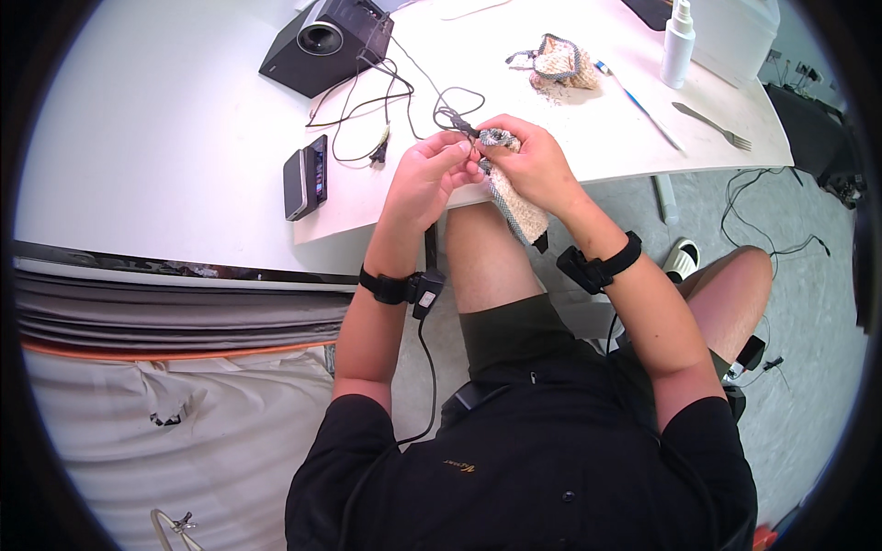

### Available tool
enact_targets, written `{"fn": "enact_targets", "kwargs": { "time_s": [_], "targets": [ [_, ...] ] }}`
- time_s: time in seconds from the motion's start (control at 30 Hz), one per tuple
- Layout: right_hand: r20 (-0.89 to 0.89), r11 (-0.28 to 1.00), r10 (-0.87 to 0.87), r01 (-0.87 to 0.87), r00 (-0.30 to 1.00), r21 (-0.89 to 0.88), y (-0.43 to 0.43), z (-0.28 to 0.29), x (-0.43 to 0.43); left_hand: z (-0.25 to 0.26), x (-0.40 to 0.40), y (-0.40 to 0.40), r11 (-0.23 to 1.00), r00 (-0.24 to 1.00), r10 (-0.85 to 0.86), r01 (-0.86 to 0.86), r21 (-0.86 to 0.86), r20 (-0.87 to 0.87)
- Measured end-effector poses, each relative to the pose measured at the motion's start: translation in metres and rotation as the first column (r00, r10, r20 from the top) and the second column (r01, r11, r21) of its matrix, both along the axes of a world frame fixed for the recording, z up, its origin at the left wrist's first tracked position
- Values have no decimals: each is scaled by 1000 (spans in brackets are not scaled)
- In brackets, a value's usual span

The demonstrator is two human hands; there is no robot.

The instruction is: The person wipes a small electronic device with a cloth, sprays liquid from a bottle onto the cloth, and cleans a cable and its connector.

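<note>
My right hand [537, 162] grips a folded cream terry cloth [520, 206] with a grey checked border. The cloth hangs over the table's front edge, above my thigh. My left hand [434, 169] is close beside it, thumb and fingertips pinched together at the end of a bundled black cable [451, 118]. The fingers partly hide the cable end, which lies between both hands. Farther back on the white table [606, 144] sits a second crumpled cream cloth [568, 65], with dark crumbs around it.
A black projector [331, 45] with trailing cords stands at back left. A power plug [379, 153] and a phone [320, 169] beside a dark box [296, 184] lie nearer. To the right are a toothbrush [641, 107], fork [713, 126], white spray bottle [679, 48] and translucent container [734, 38].
</note>
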State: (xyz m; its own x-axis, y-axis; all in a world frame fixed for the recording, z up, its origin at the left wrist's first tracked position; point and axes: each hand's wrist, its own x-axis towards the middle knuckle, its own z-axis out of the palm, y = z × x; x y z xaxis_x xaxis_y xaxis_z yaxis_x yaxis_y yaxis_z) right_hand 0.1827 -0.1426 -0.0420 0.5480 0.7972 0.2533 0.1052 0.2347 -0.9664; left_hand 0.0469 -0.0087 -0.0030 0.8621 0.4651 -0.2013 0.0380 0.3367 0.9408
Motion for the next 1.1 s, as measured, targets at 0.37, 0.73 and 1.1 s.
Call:
{"fn": "enact_targets", "kwargs": {
  "time_s": [0.37, 0.73, 1.1],
  "targets": [
    [105, 995, -81, 87, 991, -52, 1, -5, -3, -3, -2, -25, 782, 983, 166, -180, 596, 79],
    [67, 998, -54, 56, 996, -21, 1, -4, -3, -6, 2, -31, -45, 939, 158, -302, 952, 305],
    [86, 998, -57, 60, 995, -22, -1, -2, -2, -6, -5, -23, 917, 918, 350, -377, 133, 188]
  ]
}}
